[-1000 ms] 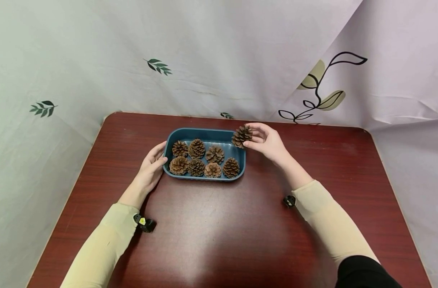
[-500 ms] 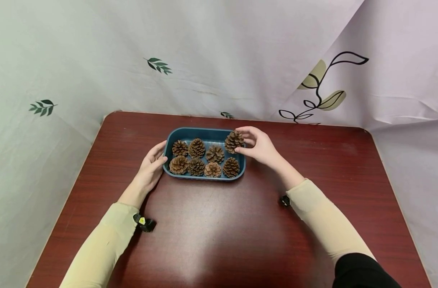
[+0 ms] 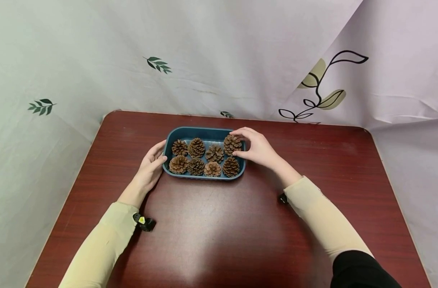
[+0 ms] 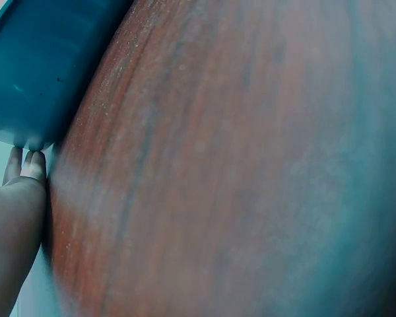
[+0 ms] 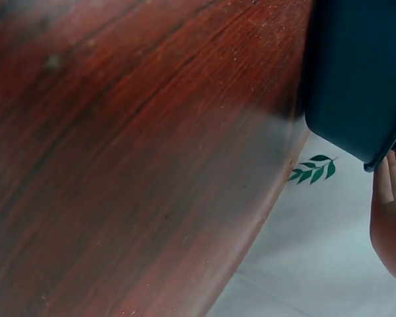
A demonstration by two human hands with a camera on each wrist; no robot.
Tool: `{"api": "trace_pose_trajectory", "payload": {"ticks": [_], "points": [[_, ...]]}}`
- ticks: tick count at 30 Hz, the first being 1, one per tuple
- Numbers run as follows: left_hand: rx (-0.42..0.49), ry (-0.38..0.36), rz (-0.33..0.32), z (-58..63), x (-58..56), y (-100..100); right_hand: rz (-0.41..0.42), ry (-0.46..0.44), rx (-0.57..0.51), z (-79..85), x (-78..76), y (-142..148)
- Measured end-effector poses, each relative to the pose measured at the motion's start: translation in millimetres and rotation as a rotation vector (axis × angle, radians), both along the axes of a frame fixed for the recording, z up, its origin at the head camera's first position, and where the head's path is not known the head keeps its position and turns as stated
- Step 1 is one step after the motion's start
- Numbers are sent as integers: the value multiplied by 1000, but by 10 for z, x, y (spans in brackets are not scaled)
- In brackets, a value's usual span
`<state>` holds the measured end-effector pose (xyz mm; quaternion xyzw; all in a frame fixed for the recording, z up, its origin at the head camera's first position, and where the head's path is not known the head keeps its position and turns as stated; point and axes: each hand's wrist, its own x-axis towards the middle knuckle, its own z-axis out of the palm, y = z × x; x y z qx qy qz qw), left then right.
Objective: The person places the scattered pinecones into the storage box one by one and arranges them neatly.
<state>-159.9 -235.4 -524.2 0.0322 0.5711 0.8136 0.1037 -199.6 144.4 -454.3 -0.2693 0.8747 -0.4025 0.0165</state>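
Note:
A blue plastic box [image 3: 204,179] sits on the table and holds several brown pine cones, among them one upright cone [image 3: 196,148] at the back. My left hand [image 3: 152,166] rests against the box's left end; in the left wrist view its fingers [image 4: 34,165] touch the outer wall. Over the box's right end, my right hand [image 3: 256,148] has thumb and fingers around a pine cone [image 3: 232,145] in the back right corner. Whether that cone bears on the box floor is hidden. In the right wrist view this hand shows only partly, beyond the box wall [image 5: 356,79].
The dark red wooden table [image 3: 204,232] extends around the box, its back edge close behind. A pale cloth [image 3: 219,52] with leaf prints hangs behind the table. A small black device [image 3: 145,223] is worn on the left wrist.
My right hand has moved left and down, bringing its pine cone from above the box's right rim into the back right corner. The left hand and the box have stayed put.

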Motion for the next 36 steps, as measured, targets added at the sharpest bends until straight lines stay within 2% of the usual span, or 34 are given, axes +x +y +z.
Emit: {"api": "trace_pose_trajectory", "payload": {"ticks": [8, 15, 30, 36], "points": [[9, 3, 5, 7, -7, 7, 30, 69, 197, 46, -24, -23], [15, 1, 4, 24, 1, 18, 61, 104, 324, 80, -36, -48], [12, 4, 0, 37, 3, 19, 97, 118, 455, 138, -35, -93], [-2, -9, 2, 40, 21, 14, 140, 97, 506, 126, -59, -136]]}}
